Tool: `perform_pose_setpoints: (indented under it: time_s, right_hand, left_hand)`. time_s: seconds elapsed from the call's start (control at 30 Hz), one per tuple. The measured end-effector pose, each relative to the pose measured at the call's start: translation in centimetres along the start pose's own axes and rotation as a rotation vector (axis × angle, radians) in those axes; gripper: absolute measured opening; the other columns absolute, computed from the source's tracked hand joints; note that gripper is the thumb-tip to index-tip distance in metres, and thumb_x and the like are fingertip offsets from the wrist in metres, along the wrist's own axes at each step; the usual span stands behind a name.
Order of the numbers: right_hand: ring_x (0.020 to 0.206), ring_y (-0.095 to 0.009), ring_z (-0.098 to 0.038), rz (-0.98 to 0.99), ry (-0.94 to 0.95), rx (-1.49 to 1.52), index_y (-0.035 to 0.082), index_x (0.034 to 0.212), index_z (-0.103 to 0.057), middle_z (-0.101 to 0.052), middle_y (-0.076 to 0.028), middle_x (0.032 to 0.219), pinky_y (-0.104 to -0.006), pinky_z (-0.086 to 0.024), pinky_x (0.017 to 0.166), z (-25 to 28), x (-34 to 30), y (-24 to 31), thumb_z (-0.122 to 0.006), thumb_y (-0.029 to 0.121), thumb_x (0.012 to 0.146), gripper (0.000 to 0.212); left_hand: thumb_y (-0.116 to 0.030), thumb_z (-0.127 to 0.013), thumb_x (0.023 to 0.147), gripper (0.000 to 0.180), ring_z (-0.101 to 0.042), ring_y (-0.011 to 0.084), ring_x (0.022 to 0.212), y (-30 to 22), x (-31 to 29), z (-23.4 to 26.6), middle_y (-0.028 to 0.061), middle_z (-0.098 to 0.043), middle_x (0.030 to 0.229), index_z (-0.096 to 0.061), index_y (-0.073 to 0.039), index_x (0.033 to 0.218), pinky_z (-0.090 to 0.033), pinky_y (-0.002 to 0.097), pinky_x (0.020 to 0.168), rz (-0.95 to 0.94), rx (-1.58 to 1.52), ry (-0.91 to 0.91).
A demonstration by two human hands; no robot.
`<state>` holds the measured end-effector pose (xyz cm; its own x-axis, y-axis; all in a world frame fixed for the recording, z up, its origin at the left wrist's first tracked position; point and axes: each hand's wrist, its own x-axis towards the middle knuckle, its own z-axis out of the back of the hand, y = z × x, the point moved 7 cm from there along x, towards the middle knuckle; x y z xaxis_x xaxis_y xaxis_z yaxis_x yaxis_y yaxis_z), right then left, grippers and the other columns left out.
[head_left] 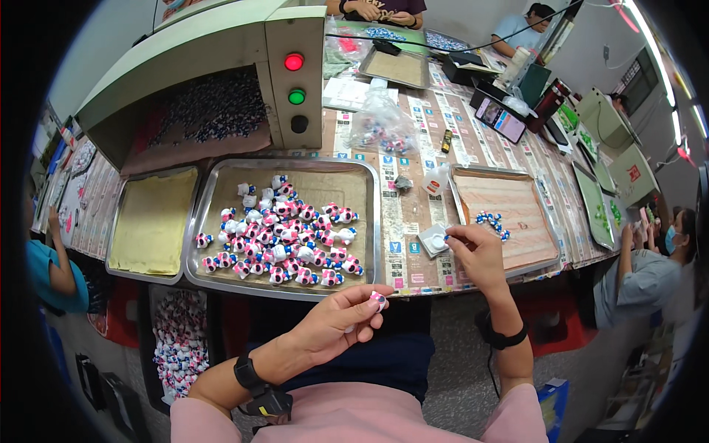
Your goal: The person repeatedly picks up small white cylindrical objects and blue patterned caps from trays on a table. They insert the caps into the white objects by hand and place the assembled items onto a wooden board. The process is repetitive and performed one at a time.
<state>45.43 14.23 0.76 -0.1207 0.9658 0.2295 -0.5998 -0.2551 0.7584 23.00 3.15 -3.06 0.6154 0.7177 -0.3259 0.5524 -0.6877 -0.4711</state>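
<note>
Near the table's front edge, my left hand (336,319) is closed around a small pink-and-white figurine (379,298) with a dark patch on it, held between thumb and fingers. To the right, my right hand (481,255) pinches a tiny blue piece (446,238) over a small white square dish (431,241). Several small blue-and-white pieces (485,218) lie just beyond that hand in a shallow tray (517,193). Left of centre, a metal tray (376,214) bears a heap of figurines (281,232) in pink, white and blue.
A boxy machine (301,40) with lit red and green lamps stands at the back left, beside a yellow-lined tray (151,221). Behind the dish are a white bottle (436,179) and a plastic bag (384,125). A propped phone (501,120) stands farther right. Other people work around the table.
</note>
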Motion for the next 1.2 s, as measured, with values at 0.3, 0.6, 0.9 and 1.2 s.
perform_pose_setpoints:
  time_s: [0.3,0.6,0.9,1.2]
  right_hand:
    - [0.079,-0.031,-0.062,0.187,0.029,-0.276,0.001,0.085,-0.07,-0.065,-0.013,0.08,-0.0367,-0.048,0.073,-1.3,0.5,1.0,-0.067,0.002,0.076,0.01]
    - [0.076,-0.018,-0.063,0.002,-0.035,0.011,0.001,0.091,-0.071,-0.066,-0.011,0.081,-0.0272,-0.048,0.068,-0.9,-1.2,2.7,-0.069,0.003,0.079,0.013]
    - [0.081,-0.013,-0.062,-0.035,0.115,0.448,0.001,0.101,-0.071,-0.068,-0.008,0.089,-0.0228,-0.048,0.07,-2.4,-6.5,7.6,-0.071,0.005,0.082,0.019]
    - [0.074,-0.015,-0.065,0.099,0.111,0.322,0.003,0.098,-0.072,-0.069,-0.01,0.084,-0.0247,-0.05,0.065,-3.1,-7.0,8.4,-0.073,0.003,0.079,0.019]
  left_hand:
    - [-0.013,-0.054,0.097,0.036,-0.059,0.0086,0.089,0.0,0.0,0.1,0.0033,-0.058,0.103,-0.049,-0.002,0.131,-0.051,0.0194,0.069,0.0,0.013,-0.05]
    - [-0.013,-0.055,0.096,0.034,-0.063,0.0135,0.092,0.2,0.9,-0.7,0.005,-0.06,0.1,-0.05,-0.003,0.128,-0.056,0.0224,0.074,-0.033,-0.005,-0.041]
    - [-0.008,-0.057,0.094,0.03,-0.063,0.0174,0.103,0.6,1.7,-0.6,0.0076,-0.061,0.113,-0.053,-0.003,0.123,-0.056,0.0243,0.081,-0.056,0.023,-0.068]
    - [-0.006,-0.059,0.092,0.028,-0.065,0.0192,0.099,0.9,1.6,-0.3,0.0096,-0.064,0.107,-0.057,-0.003,0.12,-0.057,0.026,0.081,-0.073,0.074,-0.085]
